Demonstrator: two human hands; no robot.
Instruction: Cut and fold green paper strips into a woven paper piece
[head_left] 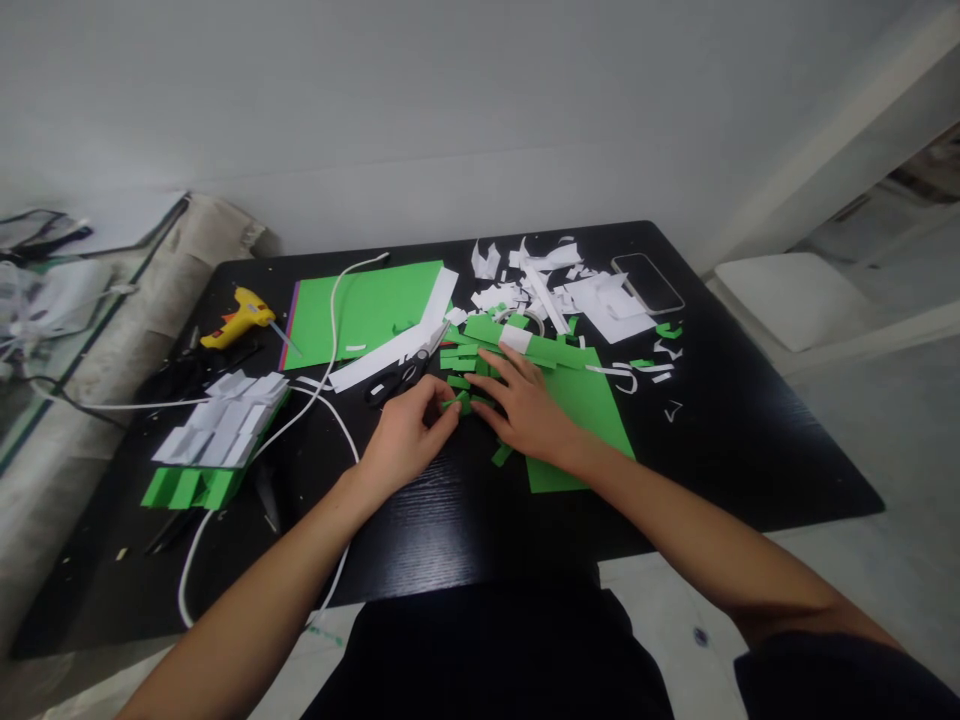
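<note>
My left hand (409,432) is closed in a pinch on a small green paper piece (461,403) near the middle of the table. Beside it, my right hand (525,405) rests with fingers spread over several green paper pieces (459,362); its fingertips hide part of them. Under that wrist lies a green sheet (600,410), and a longer green strip (555,350) crosses above the fingers. Black-handled scissors (409,372) lie just beyond my left hand, next to a long white paper strip (360,368).
A yellow glue gun (244,318) sits at the left, near a white and green folded-paper piece (225,425). A white cable (330,400) loops over the black table (720,450). White scraps (499,297) and a phone (649,283) lie at the back right. Another green sheet (375,300) lies behind.
</note>
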